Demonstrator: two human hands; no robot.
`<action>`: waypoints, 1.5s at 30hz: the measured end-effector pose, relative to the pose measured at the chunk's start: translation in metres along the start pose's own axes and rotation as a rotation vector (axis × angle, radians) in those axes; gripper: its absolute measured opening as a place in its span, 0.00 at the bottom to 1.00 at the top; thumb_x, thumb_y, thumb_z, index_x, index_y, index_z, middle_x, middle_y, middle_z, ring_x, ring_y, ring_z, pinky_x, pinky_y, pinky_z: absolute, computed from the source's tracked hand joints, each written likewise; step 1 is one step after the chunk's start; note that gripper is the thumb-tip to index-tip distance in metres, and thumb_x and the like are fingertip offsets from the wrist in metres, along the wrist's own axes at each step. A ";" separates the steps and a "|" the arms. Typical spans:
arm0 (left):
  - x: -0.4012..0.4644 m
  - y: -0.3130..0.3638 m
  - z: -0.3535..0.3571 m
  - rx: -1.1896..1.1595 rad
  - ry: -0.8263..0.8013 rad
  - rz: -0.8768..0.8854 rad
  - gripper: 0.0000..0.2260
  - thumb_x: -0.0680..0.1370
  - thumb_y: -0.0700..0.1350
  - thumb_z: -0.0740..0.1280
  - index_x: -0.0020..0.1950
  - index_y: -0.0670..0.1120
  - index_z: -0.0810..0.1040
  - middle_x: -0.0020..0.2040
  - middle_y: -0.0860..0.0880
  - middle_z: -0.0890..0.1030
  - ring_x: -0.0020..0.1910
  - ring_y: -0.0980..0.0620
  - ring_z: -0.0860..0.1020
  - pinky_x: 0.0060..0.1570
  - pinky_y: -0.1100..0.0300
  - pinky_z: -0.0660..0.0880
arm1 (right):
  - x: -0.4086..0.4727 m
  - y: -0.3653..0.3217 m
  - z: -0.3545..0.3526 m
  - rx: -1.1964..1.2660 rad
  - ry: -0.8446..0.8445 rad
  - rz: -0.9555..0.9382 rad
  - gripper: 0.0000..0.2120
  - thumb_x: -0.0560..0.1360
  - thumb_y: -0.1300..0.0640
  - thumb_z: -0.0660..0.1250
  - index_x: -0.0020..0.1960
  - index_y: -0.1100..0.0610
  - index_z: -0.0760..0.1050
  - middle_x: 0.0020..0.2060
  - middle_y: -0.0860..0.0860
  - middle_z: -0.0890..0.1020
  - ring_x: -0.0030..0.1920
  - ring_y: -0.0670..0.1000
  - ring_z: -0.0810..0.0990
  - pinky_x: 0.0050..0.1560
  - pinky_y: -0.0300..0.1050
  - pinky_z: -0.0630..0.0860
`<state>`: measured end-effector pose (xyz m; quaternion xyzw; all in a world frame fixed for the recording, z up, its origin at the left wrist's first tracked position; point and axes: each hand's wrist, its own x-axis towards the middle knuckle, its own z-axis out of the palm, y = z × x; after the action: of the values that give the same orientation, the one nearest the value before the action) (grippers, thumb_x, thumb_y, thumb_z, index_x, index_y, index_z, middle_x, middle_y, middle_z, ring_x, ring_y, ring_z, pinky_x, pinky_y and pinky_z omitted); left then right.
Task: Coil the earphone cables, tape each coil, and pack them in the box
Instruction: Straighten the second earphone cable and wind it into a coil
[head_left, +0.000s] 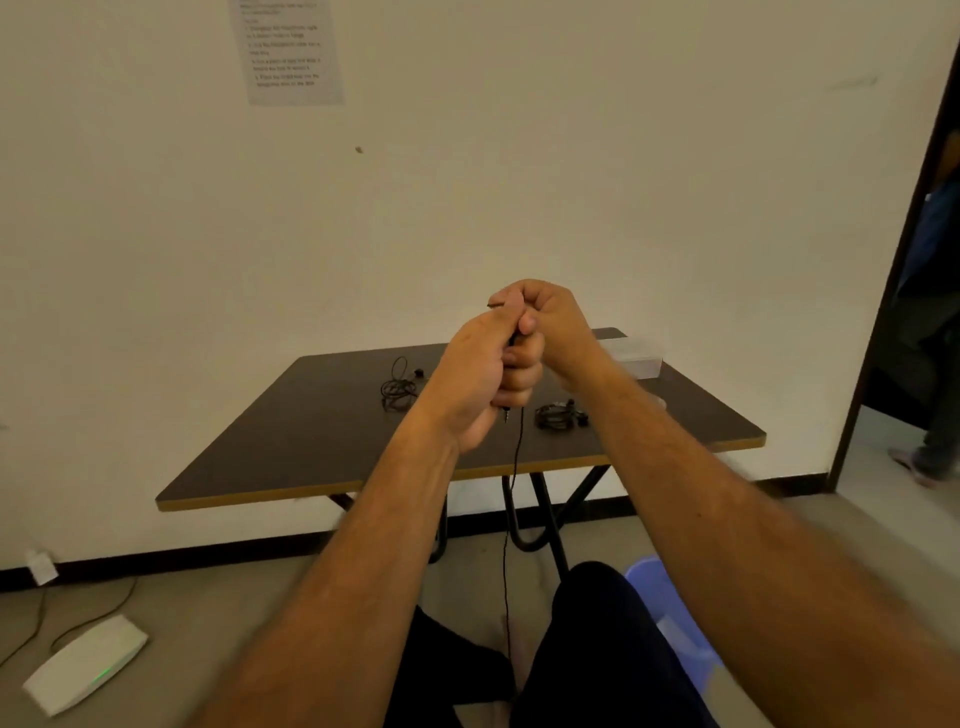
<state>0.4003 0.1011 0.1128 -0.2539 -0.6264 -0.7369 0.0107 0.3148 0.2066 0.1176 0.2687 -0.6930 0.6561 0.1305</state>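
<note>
Both hands are held up together in front of the table. The left hand (475, 374) is curled around a thin black earphone cable (514, 457). The right hand (540, 332) is curled too and pinches the same cable near the top, touching the left hand. The cable hangs straight down from the hands, past the near edge of the table (291, 447). Its small plug pokes out just under the left hand.

On the table, a loose black earphone (399, 387) lies to the left. A coiled earphone (558, 415) lies to the right, behind the right arm. A white box (636, 358) sits at the far right corner.
</note>
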 end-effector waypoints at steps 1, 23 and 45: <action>-0.005 -0.001 0.000 0.014 0.005 0.037 0.17 0.85 0.53 0.50 0.41 0.49 0.68 0.29 0.53 0.58 0.25 0.57 0.53 0.24 0.61 0.49 | -0.014 0.006 0.005 0.055 -0.029 0.048 0.09 0.80 0.65 0.62 0.42 0.56 0.74 0.29 0.46 0.80 0.27 0.40 0.78 0.30 0.35 0.75; -0.053 -0.044 -0.040 0.409 0.320 0.155 0.11 0.85 0.44 0.55 0.50 0.44 0.76 0.31 0.55 0.69 0.28 0.58 0.65 0.27 0.66 0.64 | -0.146 0.034 0.033 -0.014 -0.366 0.206 0.07 0.80 0.58 0.65 0.47 0.60 0.80 0.25 0.45 0.73 0.23 0.42 0.68 0.26 0.32 0.66; -0.079 -0.062 -0.026 -0.077 0.081 -0.333 0.19 0.82 0.60 0.52 0.39 0.48 0.67 0.30 0.52 0.59 0.27 0.56 0.54 0.26 0.63 0.50 | -0.094 0.001 -0.006 -0.288 -0.360 -0.123 0.03 0.75 0.63 0.71 0.46 0.57 0.82 0.39 0.50 0.85 0.41 0.48 0.84 0.47 0.44 0.80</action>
<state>0.4389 0.0662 0.0228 -0.1170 -0.6303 -0.7614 -0.0961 0.3905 0.2314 0.0670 0.4017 -0.7738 0.4829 0.0817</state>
